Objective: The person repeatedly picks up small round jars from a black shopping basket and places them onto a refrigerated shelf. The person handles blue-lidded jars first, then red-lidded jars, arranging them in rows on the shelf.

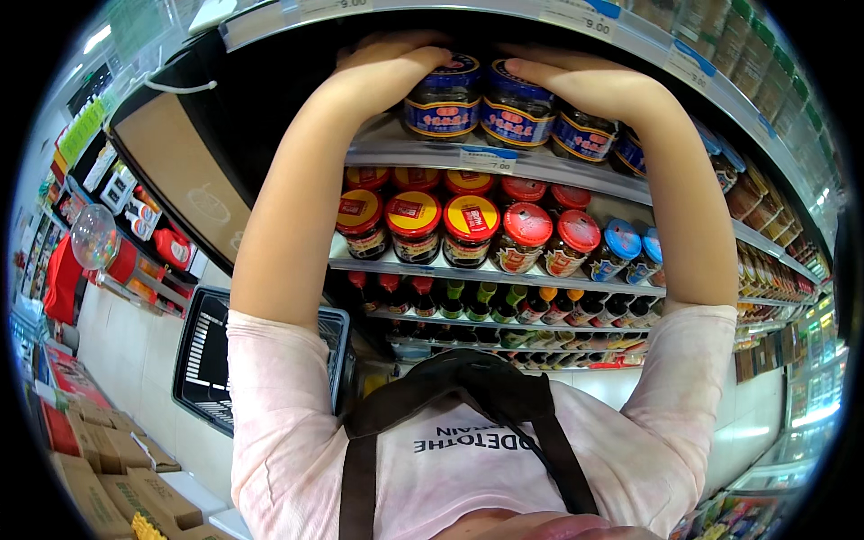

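Both arms reach up to a store shelf that holds glass jars with blue lids and blue labels. My left hand (398, 64) is at the lid of the leftmost blue-lidded jar (442, 101), its thumb on the lid and its fingers lost in the shadow behind. Over the lid of the neighbouring jar (518, 108) lies the thumb of my right hand (580, 77); its other fingers stretch back into the dark and partly hide. Whether either hand grips a jar cannot be told. A third blue-labelled jar (584, 135) stands under my right wrist.
Below, red-lidded jars (471, 229) and blue-lidded jars (613, 250) fill another shelf, with bottles (482, 300) lower down. The shelf edge with price tags (594, 23) runs above my hands. A black shopping basket (202, 358) is at the left, beyond it cardboard boxes (115, 459).
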`<state>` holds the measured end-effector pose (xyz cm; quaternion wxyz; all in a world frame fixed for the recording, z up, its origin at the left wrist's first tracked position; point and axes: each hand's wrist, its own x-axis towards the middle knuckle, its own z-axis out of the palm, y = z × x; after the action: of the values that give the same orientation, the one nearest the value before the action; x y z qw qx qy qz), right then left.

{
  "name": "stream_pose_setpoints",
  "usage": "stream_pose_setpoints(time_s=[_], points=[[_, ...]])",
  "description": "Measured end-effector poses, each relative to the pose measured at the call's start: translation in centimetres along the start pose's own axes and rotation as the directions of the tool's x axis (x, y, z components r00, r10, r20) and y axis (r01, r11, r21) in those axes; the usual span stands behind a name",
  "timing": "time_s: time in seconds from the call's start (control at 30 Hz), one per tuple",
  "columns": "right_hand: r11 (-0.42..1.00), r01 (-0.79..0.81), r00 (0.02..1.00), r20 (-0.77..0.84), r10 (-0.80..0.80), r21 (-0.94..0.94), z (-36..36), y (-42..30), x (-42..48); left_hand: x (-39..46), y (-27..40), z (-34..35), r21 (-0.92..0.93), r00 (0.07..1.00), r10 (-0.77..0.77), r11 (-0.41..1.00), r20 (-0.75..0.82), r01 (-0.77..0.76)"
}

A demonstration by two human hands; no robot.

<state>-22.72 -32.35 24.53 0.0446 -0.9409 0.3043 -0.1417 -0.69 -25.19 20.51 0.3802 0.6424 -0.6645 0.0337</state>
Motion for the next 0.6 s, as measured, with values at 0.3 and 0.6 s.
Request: stream_pose_setpoints(time_s=[0.3, 0.6], points=[[0.999, 0.013, 1.000, -0.001, -0.013, 0.042, -0.3, -0.3, -0.9, 0.1, -0.1, 0.7, 0.150, 0.989, 0.069, 0.987, -0.129, -0.049], [0.999, -0.044, 0.993, -0.111, 0.041, -0.031, 0.0, 0.0, -1.3, -1.8, 4.1, -2.9, 0.177, 0.994, -0.077, 0.982, 0.080, 0.062]])
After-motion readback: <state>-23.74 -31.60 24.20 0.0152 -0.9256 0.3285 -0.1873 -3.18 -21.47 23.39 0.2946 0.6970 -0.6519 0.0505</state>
